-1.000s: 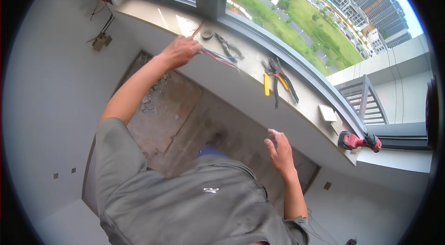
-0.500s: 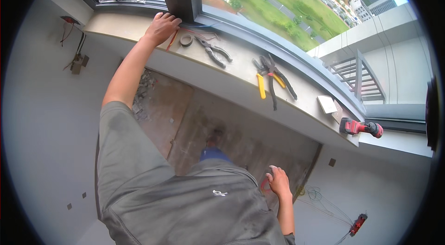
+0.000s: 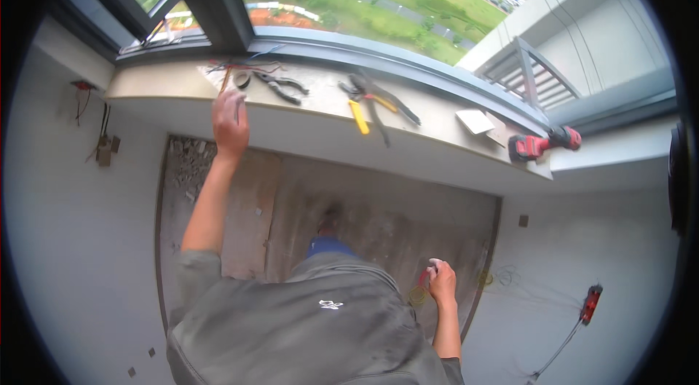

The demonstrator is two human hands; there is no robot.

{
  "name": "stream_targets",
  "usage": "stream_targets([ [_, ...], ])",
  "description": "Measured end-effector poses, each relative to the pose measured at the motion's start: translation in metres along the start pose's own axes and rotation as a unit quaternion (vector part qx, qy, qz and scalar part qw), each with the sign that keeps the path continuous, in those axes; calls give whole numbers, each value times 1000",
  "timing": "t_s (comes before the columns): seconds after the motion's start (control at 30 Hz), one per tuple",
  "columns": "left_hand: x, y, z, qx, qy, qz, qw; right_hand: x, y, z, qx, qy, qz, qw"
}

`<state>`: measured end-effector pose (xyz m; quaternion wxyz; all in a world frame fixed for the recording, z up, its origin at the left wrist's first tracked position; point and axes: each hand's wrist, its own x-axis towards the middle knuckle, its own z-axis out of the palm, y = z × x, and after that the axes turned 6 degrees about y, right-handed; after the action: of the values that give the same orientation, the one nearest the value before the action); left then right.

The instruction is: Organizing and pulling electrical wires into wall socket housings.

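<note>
My left hand (image 3: 230, 126) is in front of the sill (image 3: 145, 81), fingers loosely bent, nothing visible in them. Just beyond lie loose red and blue wires (image 3: 258, 67), a thin orange item (image 3: 226, 79), a tape roll (image 3: 242, 80) and dark pliers (image 3: 284, 91). Further right are yellow-handled tools (image 3: 357, 114) and long dark-handled pliers (image 3: 393, 104). My right hand (image 3: 442, 281) hangs low at my side, fingers loosely curled and apart, seemingly empty, with red and yellow wire coils (image 3: 419, 290) behind it.
Pale tiles (image 3: 475, 122) and a red drill (image 3: 526, 147) sit on the sill's right end. Rubble (image 3: 189, 159) and a board (image 3: 247, 217) lie on the floor. Wires hang from the left wall (image 3: 103, 141). A red power strip (image 3: 591, 303) with a cord is low right.
My left hand has laid the wires on the sill and drawn back toward me. My right hand has lowered to my side. The view has swung left.
</note>
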<state>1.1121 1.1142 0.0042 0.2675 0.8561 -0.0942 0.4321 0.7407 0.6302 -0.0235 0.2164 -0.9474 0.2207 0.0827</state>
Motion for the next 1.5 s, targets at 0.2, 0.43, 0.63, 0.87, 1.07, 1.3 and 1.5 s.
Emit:
stream_targets([
  [0.2, -170, 179, 42, -279, -295, -186, 895, -130, 103, 48, 32, 24, 157, 987],
  [0.43, -236, 351, 14, -414, -526, 117, 733, -341, 191, 170, 101, -30, 434, 895],
  [0.63, -304, 453, 4, -407, -605, 266, 630, -513, 195, 310, 172, 100, 636, 746],
  [0.87, -378, 572, -29, -387, -701, 353, 484, -572, 195, 322, 73, 121, 524, 840],
  [1.07, -426, 659, -14, -379, -687, 459, 417, -541, 283, 207, 634, 524, 515, 243],
  [1.3, -495, 766, 31, -409, -693, 457, 378, -568, 399, 94, 629, 611, 443, 187],
  [1.5, -523, 898, 19, -368, -728, 441, 374, -592, 490, 5, 552, 633, 464, 282],
])
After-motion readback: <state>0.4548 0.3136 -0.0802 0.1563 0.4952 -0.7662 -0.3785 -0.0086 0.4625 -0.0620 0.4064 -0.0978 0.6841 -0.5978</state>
